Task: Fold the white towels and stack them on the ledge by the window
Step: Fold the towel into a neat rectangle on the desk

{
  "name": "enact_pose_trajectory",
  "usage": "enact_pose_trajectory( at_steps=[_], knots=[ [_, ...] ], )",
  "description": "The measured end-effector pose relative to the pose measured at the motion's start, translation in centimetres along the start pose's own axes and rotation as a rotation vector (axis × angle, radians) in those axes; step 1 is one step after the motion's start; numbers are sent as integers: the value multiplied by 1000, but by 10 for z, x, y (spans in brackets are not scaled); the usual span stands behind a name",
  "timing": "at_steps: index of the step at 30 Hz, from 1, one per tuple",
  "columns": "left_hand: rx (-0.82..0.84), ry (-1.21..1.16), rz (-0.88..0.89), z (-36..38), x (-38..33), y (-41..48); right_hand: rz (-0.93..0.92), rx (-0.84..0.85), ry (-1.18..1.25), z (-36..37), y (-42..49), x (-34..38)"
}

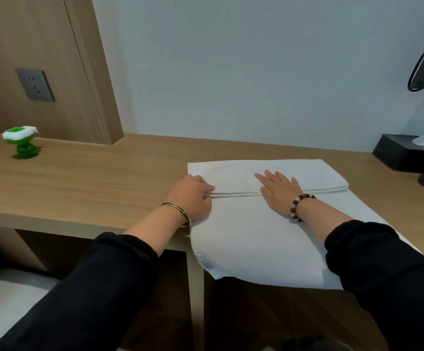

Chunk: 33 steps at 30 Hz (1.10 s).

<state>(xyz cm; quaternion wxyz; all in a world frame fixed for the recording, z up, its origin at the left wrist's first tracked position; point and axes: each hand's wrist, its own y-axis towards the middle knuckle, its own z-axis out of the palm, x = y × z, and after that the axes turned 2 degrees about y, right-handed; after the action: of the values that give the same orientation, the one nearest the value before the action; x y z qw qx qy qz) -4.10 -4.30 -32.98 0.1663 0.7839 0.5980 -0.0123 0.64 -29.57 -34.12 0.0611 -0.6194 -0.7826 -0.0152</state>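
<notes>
The left hand (193, 196) pinches the white towel (243, 239) at its fold (left end); right hand (278, 190) lies flat, released, upon it.

green toy (21, 143) on wood desk (91, 178), wall socket (35, 84), black box (398, 153)

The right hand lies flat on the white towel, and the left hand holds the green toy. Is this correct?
Not quite. In the head view the left hand pinches the folded edge of the white towel; the green toy stands apart, untouched. The right hand does lie flat on the towel.
</notes>
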Motion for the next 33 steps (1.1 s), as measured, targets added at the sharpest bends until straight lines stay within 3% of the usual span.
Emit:
enact_pose_trajectory(
  at_steps=[6,9,11,13,16,18,21,25,30,33],
  knots=[
    [15,59,16,-1,-41,-24,130,108,207,-35,26,12],
    [25,62,108,0,-60,-33,73,26,84,-35,36,48],
    [46,-67,99,-5,-58,-36,28,29,17,-17,32,62],
    [36,-292,-35,-14,-40,-36,6,27,-25,-5,32,62],
    [-125,-578,-349,-24,3,-28,-24,13,-25,-5,34,56],
    [-83,-657,-451,-25,23,-18,-28,5,-29,-5,33,56],
    [57,-618,-398,-22,35,-1,-25,-14,-39,-2,32,58],
    [96,-510,-301,-19,34,17,-26,-34,-27,0,36,55],
    [32,-282,-208,-12,34,24,-29,-55,-13,2,38,53],
    [10,-99,-80,-11,36,24,79,-125,-11,4,37,53]
  ],
)
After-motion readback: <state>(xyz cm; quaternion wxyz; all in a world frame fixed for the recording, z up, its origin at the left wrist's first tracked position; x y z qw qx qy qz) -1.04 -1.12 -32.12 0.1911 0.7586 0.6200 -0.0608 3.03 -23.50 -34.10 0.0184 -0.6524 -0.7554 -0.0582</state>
